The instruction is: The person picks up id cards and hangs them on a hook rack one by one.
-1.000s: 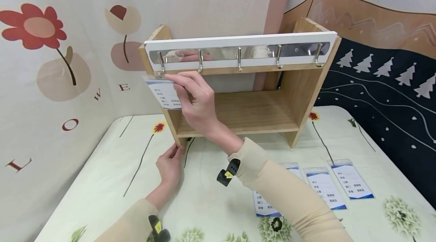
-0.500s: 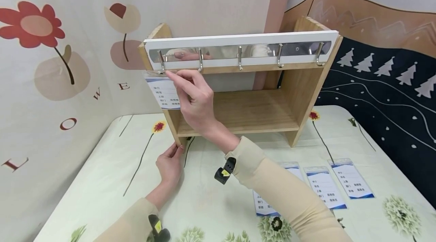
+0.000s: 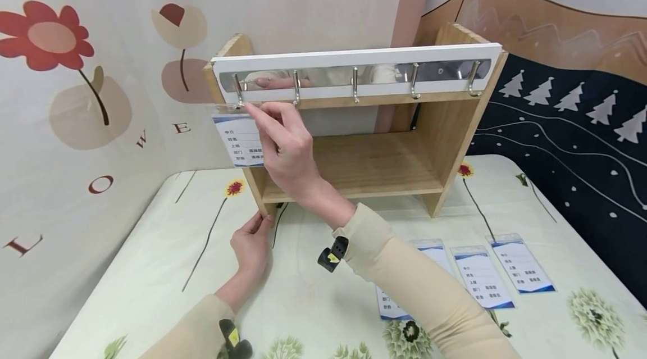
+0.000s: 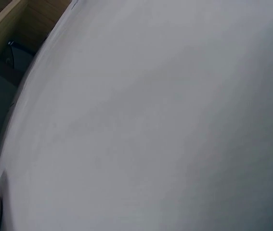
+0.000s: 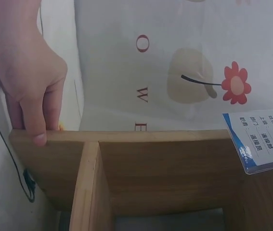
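Note:
A clear-sleeved name badge (image 3: 238,140), white with blue corners, hangs from the fingertips of my right hand (image 3: 290,151), which pinches its top edge. That edge is right at the lower end of the leftmost metal hook (image 3: 238,90); the fingers hide part of the card. Down at the left, my left hand (image 3: 251,244) grips the foot of the wooden shelf's (image 3: 374,162) left side panel. In the right wrist view, the left hand (image 5: 30,72) has its thumb and fingers over the panel edge, and the badge (image 5: 259,139) shows at the right.
Across the shelf front runs a white board (image 3: 354,55) with a metal strip and several hooks. Several more badges (image 3: 483,280) lie on the flowered tablecloth (image 3: 313,291) at the right, one partly behind the right sleeve. A printed curtain (image 3: 126,67) stands behind.
My right fingertips have risen slightly to the leftmost hook's tip, and the badge's top edge has come up with them. The left hand stays on the shelf's foot.

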A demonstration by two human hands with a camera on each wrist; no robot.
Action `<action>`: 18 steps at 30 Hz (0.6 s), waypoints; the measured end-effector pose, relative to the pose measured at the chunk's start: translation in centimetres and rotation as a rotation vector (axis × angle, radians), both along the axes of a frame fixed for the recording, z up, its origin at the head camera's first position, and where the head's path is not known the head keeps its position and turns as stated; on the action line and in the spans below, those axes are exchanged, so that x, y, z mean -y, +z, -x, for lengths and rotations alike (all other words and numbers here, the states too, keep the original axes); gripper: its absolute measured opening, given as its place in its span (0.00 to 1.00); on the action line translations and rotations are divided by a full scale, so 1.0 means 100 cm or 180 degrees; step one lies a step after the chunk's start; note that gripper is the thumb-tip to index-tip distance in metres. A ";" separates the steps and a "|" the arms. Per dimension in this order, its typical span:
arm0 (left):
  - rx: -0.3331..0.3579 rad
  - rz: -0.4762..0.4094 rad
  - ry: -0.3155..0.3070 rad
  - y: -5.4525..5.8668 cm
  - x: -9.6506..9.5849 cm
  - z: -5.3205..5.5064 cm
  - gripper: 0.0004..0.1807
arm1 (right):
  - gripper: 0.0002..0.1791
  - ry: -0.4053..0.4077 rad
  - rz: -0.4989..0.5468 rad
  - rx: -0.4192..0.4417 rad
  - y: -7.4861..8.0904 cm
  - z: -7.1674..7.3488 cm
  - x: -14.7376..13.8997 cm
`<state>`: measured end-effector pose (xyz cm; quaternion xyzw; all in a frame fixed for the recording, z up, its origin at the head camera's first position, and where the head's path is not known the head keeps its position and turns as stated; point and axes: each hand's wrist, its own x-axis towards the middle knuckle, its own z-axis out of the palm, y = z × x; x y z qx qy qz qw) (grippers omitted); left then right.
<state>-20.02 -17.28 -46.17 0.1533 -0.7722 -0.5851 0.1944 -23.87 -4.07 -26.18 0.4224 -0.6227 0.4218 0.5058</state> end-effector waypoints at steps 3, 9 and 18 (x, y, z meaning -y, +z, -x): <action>-0.0017 -0.0007 -0.0014 0.000 0.001 -0.001 0.19 | 0.14 -0.0023 0.0024 0.0030 0.000 -0.002 0.002; -0.0055 -0.0091 -0.0007 0.000 0.001 -0.001 0.20 | 0.14 -0.0005 0.0112 0.0112 0.002 -0.007 0.005; 0.0067 -0.0193 -0.0004 0.001 -0.001 -0.001 0.21 | 0.14 0.0090 0.0148 0.0372 0.005 -0.012 0.004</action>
